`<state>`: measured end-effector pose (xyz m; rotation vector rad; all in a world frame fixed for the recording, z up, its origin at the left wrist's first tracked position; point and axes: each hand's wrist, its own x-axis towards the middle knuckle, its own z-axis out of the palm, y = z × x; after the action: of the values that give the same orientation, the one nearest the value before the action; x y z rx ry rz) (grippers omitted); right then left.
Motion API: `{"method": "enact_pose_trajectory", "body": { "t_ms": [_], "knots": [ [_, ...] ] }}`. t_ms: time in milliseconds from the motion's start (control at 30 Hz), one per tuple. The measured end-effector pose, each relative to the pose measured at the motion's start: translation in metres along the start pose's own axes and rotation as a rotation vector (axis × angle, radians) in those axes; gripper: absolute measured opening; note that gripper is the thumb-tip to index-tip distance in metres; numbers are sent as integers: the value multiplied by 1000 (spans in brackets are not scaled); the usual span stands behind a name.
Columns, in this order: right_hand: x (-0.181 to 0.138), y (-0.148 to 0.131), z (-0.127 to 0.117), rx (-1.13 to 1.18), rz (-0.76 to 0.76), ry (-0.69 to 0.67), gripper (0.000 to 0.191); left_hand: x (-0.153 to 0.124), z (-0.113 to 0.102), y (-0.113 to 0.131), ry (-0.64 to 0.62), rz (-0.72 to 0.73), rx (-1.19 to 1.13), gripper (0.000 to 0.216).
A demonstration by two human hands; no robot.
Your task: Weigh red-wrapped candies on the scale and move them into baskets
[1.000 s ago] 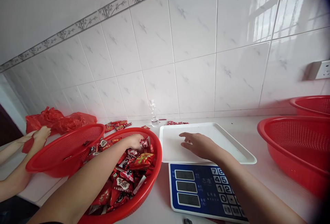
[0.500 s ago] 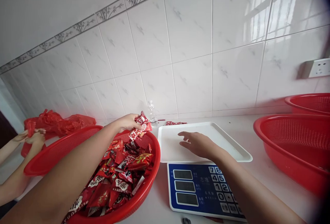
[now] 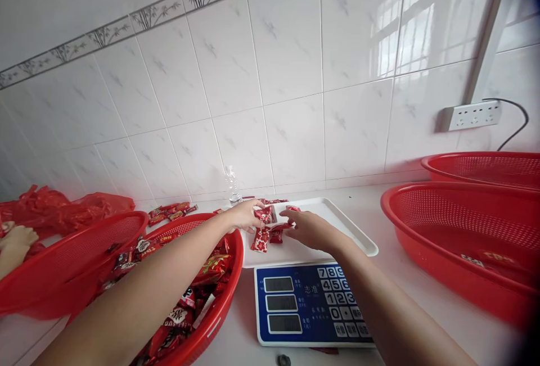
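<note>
My left hand (image 3: 246,216) reaches over the left part of the white scale tray (image 3: 333,239), its fingers curled at a red-and-white wrapped candy (image 3: 265,215). More small wrapped candies, one with a floral pattern (image 3: 260,240), lie on the tray just below those fingers. From the right, my right hand (image 3: 314,232) is over the tray, fingers bent and apart, their tips close to the candies. Under my left forearm stands a red plastic basket (image 3: 237,276) full of red candy packets (image 3: 179,315). The blue scale panel (image 3: 312,304) lies in front of the tray.
Another red basket (image 3: 459,231) with a few packets stands at the right, one more (image 3: 485,166) behind it. At left are a red basket (image 3: 84,248), red plastic bags (image 3: 76,208) and another person's hand (image 3: 17,242). A clear bottle (image 3: 232,186) stands by the wall.
My left hand has moved right from above the candy basket to the tray, where several candies now lie. My right hand has closed in on them. The view has turned right.
</note>
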<state>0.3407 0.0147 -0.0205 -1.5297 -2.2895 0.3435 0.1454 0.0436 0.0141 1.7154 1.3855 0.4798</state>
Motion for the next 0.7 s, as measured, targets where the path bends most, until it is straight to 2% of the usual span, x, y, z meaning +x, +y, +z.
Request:
{"method": "enact_pose_trajectory", "body": {
  "t_ms": [100,267,367,500,600,700],
  "knots": [
    [1,1,1,1,-2,-11,46,1,-2,-6,-12,-14,192,62],
    [6,9,1,-49,59,47,44,-1,-2,-11,-34,93,479,59],
    [10,19,2,-107,130,53,48,-2,-1,-9,-53,110,471,58],
    [15,31,6,-123,211,-40,53,-6,-4,-6,-122,34,357,62],
    [17,36,7,-105,209,-91,53,-5,-8,-8,-46,63,416,53],
    [14,37,2,-91,200,-61,49,3,-7,-9,88,180,534,39]
  ]
}}
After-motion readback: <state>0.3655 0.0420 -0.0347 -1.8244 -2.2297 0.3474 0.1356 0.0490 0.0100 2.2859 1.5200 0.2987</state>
